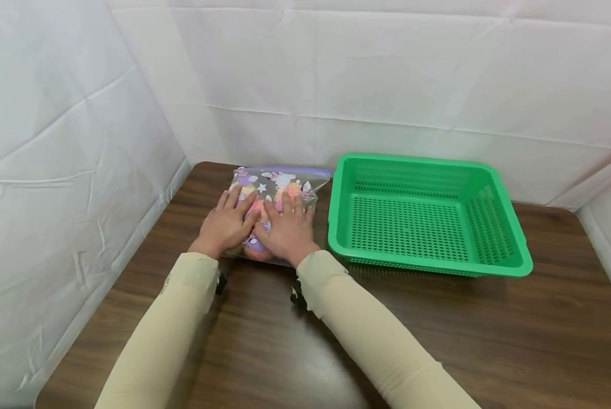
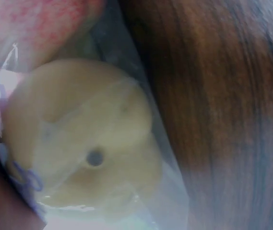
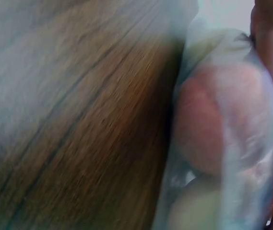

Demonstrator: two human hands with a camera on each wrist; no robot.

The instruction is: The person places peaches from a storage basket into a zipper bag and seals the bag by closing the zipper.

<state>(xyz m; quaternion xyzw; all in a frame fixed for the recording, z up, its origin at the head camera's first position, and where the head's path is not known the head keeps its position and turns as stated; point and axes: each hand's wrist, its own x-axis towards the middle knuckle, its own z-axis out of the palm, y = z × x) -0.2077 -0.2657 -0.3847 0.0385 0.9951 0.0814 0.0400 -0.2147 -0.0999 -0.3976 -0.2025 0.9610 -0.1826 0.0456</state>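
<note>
A clear plastic zip bag (image 1: 284,180) printed with stars and cartoon figures lies flat at the table's back left, its purple zip edge toward the wall. Both hands rest on top of it, fingers straight and spread. My left hand (image 1: 226,224) covers the bag's left part, and my right hand (image 1: 289,232) its right part, thumbs close together. Inside the bag are several rounded things. The left wrist view shows a pale yellow lobed one (image 2: 74,105) with a small dark hole; in the right wrist view a pinkish-red round one (image 3: 203,120) shows through the plastic. The hands hide some contents.
Just right of the bag stands a green perforated plastic basket (image 1: 433,268) with nothing in it. The dark wood table (image 1: 264,335) runs up to white sheeting (image 1: 377,74) behind, and more white sheeting borders the left and right sides.
</note>
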